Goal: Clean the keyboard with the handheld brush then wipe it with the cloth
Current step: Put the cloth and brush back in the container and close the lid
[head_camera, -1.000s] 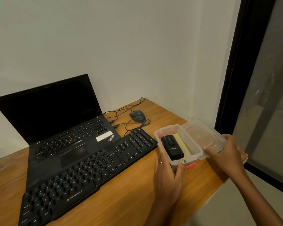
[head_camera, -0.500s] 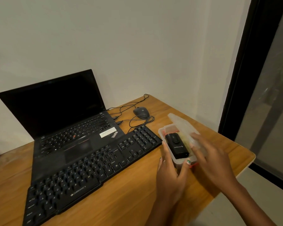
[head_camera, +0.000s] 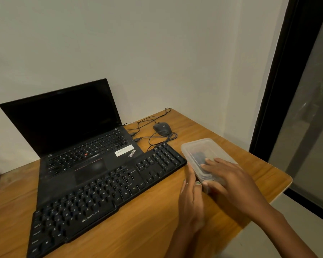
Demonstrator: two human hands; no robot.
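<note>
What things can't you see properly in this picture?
- Dark thing inside the plastic box, head view: blurred by the cloudy lid and covered by the right hand.
- Box's near end: hidden behind both hands; left hand.
- Keyboard: near-left corner cut off by the bottom edge.

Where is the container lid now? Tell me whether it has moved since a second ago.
Yes. The lid lay open on the desk on the container's window side; now it covers the container beside the keyboard, under the right hand.

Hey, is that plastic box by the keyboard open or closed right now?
Closed: the clear lid lies flat over the box, and the right hand rests on it.
</note>
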